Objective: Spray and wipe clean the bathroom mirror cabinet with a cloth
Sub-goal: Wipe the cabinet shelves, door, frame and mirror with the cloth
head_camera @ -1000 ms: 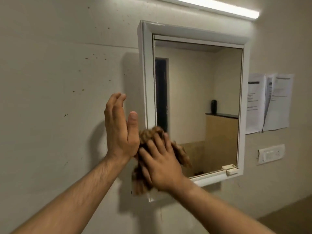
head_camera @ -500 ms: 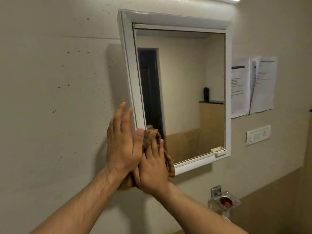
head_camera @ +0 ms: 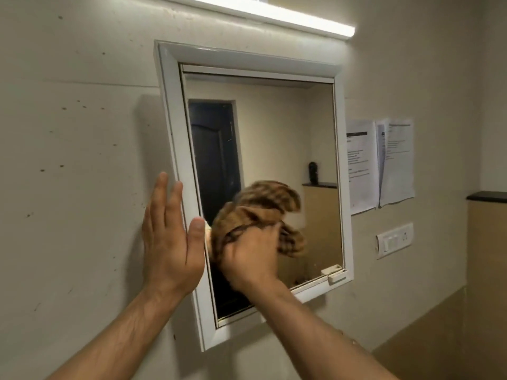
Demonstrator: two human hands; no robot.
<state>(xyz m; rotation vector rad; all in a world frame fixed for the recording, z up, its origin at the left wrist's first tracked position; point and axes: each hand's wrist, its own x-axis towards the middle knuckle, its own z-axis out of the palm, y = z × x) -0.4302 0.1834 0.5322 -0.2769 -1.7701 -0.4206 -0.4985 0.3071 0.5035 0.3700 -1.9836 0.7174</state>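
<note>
Since half a second ago, the right hand has swept away from the lower left corner of the mirror cabinet and now sits further right, in front of the lower middle of the mirror glass. Its fingers are curled round a bunched brown checked cloth, which bulges above and to the right of the knuckles. Hand and cloth are both smeared by motion, so the cloth seems to be against the glass, but actual contact is hard to confirm.

The left hand has kept its place on the left side of the white frame. It is flat, with fingers straight and pointing up and the thumb lying along the frame's front edge, just beside the cloth. The two hands no longer overlap.

A lit tube light runs along the wall above the cabinet. A small white latch sits at the frame's lower right corner. To the right of the cabinet, paper sheets are stuck to the wall, with a white switch plate below them.
</note>
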